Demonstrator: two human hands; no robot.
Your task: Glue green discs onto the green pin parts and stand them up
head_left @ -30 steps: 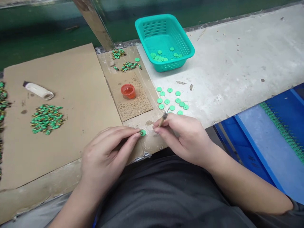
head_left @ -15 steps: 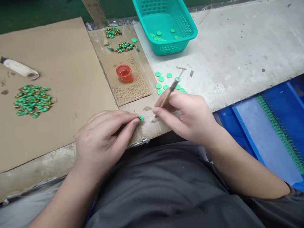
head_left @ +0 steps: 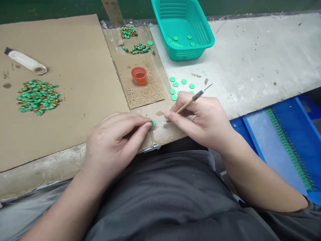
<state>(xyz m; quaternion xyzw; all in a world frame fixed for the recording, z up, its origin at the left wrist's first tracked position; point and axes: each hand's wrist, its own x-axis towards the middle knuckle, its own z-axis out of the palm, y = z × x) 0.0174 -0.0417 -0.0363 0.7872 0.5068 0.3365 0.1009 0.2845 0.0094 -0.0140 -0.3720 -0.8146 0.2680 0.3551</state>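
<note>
The thumb and forefinger of my left hand (head_left: pixel 117 139) are closed in a pinch at the edge of a small green button (head_left: pixel 153 123), low over the table's front edge. A tiny dark piece shows at the fingertips, partly hidden. To the right, my right hand (head_left: pixel 200 117) grips a thin wooden stick (head_left: pixel 185 106) like a pen. Its upper end is wrapped in grey and carries a thin needle-like tip, which points up and right, away from the button. Several loose green buttons (head_left: pixel 184 81) lie beyond my right hand, which partly covers them.
A red cup (head_left: pixel 139 76) of liquid stands on speckled cardboard (head_left: pixel 147 97). Behind are small piles of green-and-gold pieces (head_left: pixel 140 49) and a teal basket (head_left: pixel 185 53) holding buttons. Leftward, a larger pile (head_left: pixel 37 97) and a white tube (head_left: pixel 25 62) lie on cardboard. Blue trays (head_left: pixel 304 115) sit lower right.
The stick in my right hand has tipped over to the right, its needle end lower. My left hand keeps its pinch at the button. The whole view has shifted slightly.
</note>
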